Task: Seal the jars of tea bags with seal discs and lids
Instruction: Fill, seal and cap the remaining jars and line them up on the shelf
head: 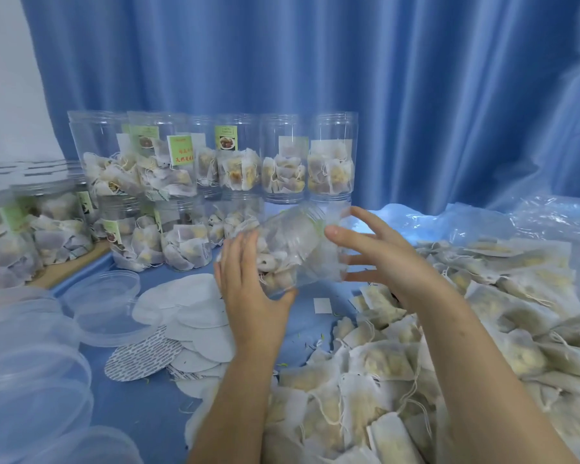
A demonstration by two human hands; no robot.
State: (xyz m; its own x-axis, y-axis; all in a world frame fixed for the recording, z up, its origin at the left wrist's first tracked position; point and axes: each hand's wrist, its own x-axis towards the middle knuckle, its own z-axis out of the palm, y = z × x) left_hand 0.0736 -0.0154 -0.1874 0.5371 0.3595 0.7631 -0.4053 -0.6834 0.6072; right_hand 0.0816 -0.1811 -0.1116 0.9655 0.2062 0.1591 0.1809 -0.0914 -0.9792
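Between the two hands, above the blue table cover (138,406), a clear plastic jar (292,252) is hanging tilted, its open mouth pointing toward 1 o'clock and its base toward 7 o'clock. Tea bags are showing through its wall, bunched in the lower half.

Left hand (252,289) is cupping the jar's base from 7 o'clock: fingers lying up along the near wall, thumb curling under the bottom edge. Right hand (379,256) is sitting at the jar's 3 o'clock side, fingers spread and nearly straight; thumb tip is lying at the upper wall near the mouth. Whether the other right fingertips are touching the plastic cannot be told through the blur. No lid is sitting on the held jar.

At 8 o'clock from the left hand, a heap of white seal discs (188,313) is lying on the cover, one disc (141,358) showing its printed face. Just left of those, clear lids (109,309) are resting, with more lids (31,370) stacked at the far-left edge.

At 12 o'clock, open labelled jars (215,159) of tea bags are standing in rows before a blue curtain (315,61); lidded jars (44,222) are standing at 10 o'clock.

From 3 to 6 o'clock, loose tea bags (449,346) are lying piled under the right forearm.
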